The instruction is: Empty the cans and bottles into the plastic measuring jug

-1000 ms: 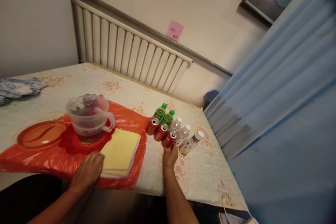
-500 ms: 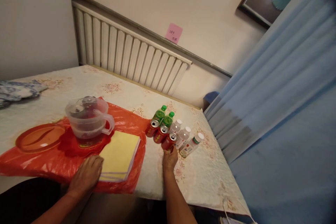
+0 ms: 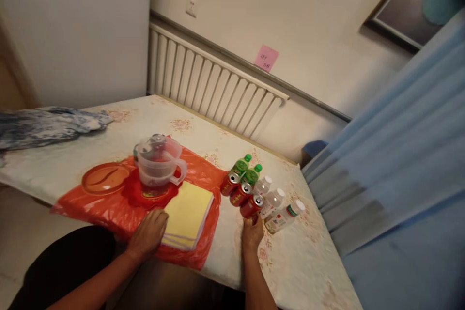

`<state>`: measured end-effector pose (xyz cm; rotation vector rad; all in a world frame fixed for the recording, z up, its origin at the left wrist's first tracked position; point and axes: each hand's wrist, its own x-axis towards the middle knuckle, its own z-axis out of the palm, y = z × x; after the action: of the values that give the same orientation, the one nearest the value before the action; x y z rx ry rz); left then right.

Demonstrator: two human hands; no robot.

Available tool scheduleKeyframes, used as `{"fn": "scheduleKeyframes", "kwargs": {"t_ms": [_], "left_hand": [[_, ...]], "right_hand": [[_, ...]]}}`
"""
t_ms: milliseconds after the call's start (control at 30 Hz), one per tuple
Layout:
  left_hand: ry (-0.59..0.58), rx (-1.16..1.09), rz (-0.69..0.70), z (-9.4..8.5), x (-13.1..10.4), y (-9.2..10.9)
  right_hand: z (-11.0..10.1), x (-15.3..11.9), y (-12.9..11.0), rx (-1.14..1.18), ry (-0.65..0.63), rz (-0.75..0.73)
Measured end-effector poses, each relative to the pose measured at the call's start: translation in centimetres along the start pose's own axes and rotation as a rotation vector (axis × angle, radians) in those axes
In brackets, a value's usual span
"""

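Right grip (image 3: 253, 225) closed low on the end can (image 3: 250, 206), on the worktop (image 3: 298, 271) beside bottles (image 3: 280, 221). Left grip (image 3: 150, 232) by yellow stack (image 3: 189, 210) — hold unclear. Sideways nudge could topple bottles — packed close.

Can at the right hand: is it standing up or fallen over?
Standing up: the can has its silver top facing upward, red side below.

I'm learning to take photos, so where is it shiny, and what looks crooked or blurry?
Head view: bright glint on the framed picture, shine on the red plastic sheet; same view: the radiator slopes, the writing on the pink note is blurry.
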<state>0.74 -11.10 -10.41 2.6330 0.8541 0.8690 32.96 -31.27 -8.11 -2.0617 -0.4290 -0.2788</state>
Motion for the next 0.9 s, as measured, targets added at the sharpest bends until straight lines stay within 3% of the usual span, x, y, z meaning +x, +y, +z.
{"fn": "scheduleKeyframes", "kwargs": {"t_ms": [233,400,500,600,733,900], "left_hand": [[0.001,-0.199,-0.057,-1.5,0.2,1.0],[0.074,-0.351,-0.063,-3.1,0.4,2.3],[-0.059,-0.526,-0.064,-4.4,1.8,3.6],[-0.303,-0.751,-0.106,-5.1,4.0,4.3],[-0.586,-1.07,-0.197,-4.3,6.4,3.5],[-0.879,-1.307,-0.28,-2.8,6.6,1.9]], "right_hand": [[-2.4,-2.6,0.2,-0.045,-0.025,0.048],[-3.5,-5.6,0.3,-0.009,-0.129,0.066],[-3.1,-6.8,-1.7,0.155,-0.19,0.081],[-2.1,-6.1,-6.3,0.307,-0.397,0.008],[0.4,-2.4,-15.3,0.36,-0.48,-0.128],[6.9,2.6,-25.4,0.442,-0.619,-0.256]]}}
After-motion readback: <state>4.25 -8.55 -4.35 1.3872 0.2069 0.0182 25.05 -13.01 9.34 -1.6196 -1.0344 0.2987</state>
